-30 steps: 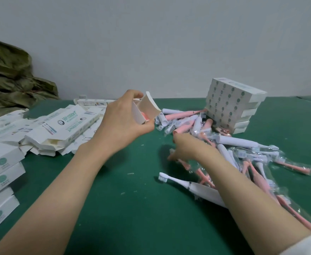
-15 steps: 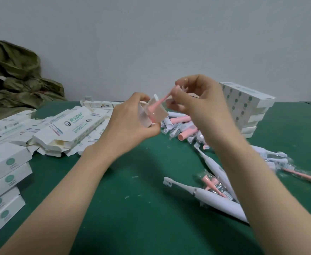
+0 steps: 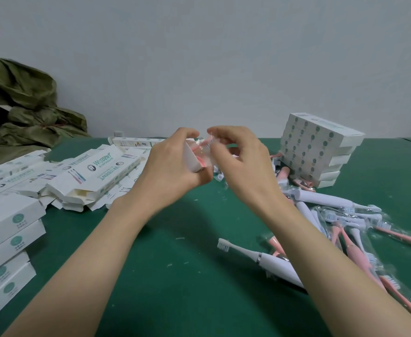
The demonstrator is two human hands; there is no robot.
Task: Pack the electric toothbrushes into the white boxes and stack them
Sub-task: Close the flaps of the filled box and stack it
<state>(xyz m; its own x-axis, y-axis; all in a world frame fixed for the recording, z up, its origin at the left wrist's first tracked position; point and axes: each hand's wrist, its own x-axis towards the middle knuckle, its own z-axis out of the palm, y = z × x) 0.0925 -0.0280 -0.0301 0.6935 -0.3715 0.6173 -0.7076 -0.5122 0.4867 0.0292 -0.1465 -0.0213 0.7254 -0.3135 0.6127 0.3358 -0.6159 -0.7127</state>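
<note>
The left hand (image 3: 170, 171) grips the white box (image 3: 191, 159) while fingers (image 3: 214, 147) of the right hand (image 3: 244, 164) pinch a wrapped pink brush (image 3: 205, 143) at its three-o'clock mouth, which likely needs sliding fully in.

two bare hands and forearms of one person, seen from the wearer's own head. the left hand (image 3: 172, 166) and the right hand (image 3: 243, 166) were uncovered. the left forearm (image 3: 97, 251) and the right forearm (image 3: 333, 263) were slim and bare along all the length that showed, down to the picture's lower edge. knuckles stood out as soft ridges on the right hand. fingernails were too small to make out.
</note>
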